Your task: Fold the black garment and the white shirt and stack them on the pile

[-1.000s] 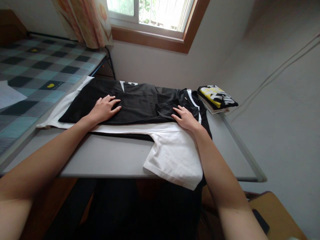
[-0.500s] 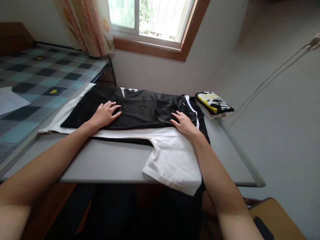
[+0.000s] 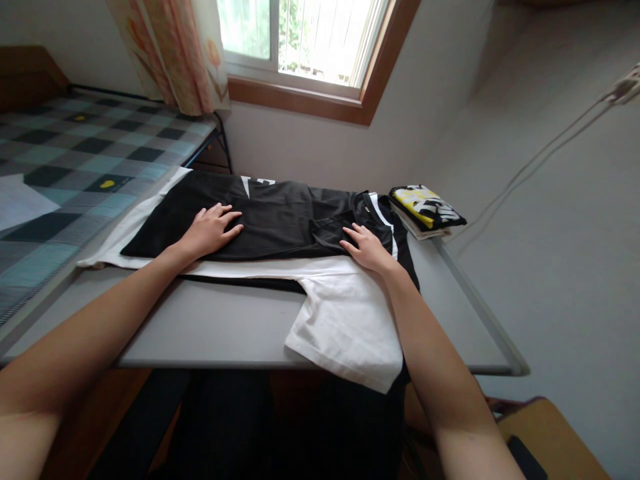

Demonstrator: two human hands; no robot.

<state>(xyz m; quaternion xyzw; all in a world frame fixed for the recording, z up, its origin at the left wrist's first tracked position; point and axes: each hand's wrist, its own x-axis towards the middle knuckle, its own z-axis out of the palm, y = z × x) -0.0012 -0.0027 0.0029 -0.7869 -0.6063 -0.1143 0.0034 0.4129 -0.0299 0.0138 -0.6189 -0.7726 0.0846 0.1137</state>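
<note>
Your left hand (image 3: 209, 231) and right hand (image 3: 369, 249) lie spread flat on the white-printed black shirt (image 3: 280, 217), wrinkled at right.

Layered shirts (image 3: 280, 220) lie on a table (image 3: 215, 327), clothes pile (image 3: 427, 207) at right, bed (image 3: 100, 147) at left, window (image 3: 320, 40) behind.

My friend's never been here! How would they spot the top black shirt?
Find the window, then the grey table below it. There, the left hand and right hand rest on the black shirt. Unlike the white shirt beneath, it is dark with white print; unlike the folded pile, it shows no yellow.
</note>
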